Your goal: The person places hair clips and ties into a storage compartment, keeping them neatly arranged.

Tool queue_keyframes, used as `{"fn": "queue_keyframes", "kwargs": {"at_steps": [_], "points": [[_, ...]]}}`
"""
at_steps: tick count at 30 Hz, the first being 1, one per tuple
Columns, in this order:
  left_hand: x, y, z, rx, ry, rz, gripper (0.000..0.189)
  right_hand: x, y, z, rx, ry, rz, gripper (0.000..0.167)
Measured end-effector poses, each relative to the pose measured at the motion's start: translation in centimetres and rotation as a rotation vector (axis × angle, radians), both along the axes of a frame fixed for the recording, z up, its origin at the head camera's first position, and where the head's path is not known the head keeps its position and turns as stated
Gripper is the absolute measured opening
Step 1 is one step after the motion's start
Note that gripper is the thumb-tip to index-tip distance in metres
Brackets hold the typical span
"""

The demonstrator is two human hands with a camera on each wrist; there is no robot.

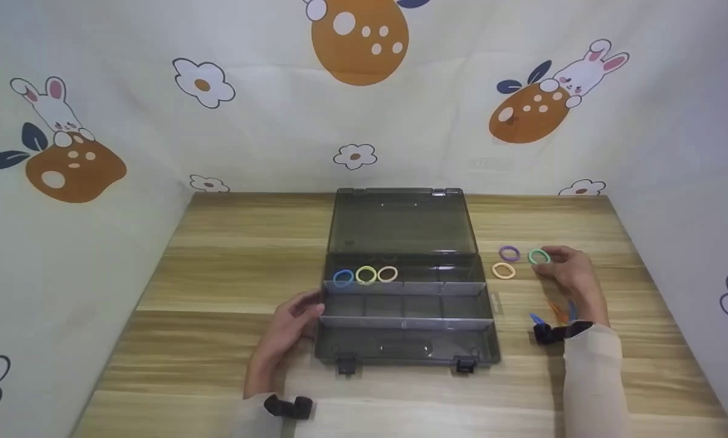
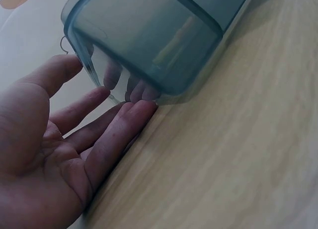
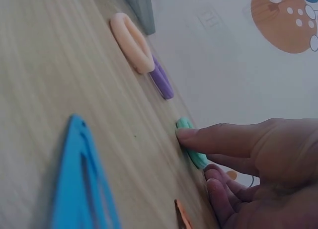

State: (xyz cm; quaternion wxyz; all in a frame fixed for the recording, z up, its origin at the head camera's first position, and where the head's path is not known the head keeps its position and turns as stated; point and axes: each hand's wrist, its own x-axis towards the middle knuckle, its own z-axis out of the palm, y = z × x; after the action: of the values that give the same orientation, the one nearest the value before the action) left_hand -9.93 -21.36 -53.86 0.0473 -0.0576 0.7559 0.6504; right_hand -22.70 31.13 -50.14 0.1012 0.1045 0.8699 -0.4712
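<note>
1. From the near sleeve point(image 1: 595, 380), pinching the green ring point(image 3: 197, 158), right of the box point(image 1: 406, 353), with the right hand point(image 1: 571, 271) (grip nearly closed).
2. With left hand point(image 1: 288, 322) loosely extended, touching the box's side, perhaps steadying it.

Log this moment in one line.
left hand: touching organizer box | right hand: gripping green ring | blue ring, yellow ring, pink ring: back compartment

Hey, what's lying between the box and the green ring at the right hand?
In the head view, the purple ring and the peach ring lie between the box and the green ring.
</note>
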Motion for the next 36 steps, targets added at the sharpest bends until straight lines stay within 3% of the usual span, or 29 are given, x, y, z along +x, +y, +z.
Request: {"fn": "queue_keyframes", "kwargs": {"at_steps": [7,15,24,31,36], "points": [[0.0,0.0,0.0,-0.022,-0.003,0.005,0.043,0.1,-0.4,-0.2,0.049,0.048,-0.039,0.055],[0.0,0.1,0.1,-0.012,0.002,0.011,0.043,0.0,-0.7,-0.3,0.022,0.055,-0.13,0.051],[0.1,0.1,-0.1,0.0,0.004,-0.001,0.045,0.2,-0.7,0.2,0.022,-0.058,-0.153,0.05],[0.0,0.1,-0.1,0.057,0.012,-0.031,0.045,0.1,-1.6,2.0,0.048,0.028,-0.107,0.055],[0.1,0.0,0.0,0.034,0.012,-0.02,0.045,0.4,-2.6,4.0,0.065,0.085,-0.084,0.054]]}}
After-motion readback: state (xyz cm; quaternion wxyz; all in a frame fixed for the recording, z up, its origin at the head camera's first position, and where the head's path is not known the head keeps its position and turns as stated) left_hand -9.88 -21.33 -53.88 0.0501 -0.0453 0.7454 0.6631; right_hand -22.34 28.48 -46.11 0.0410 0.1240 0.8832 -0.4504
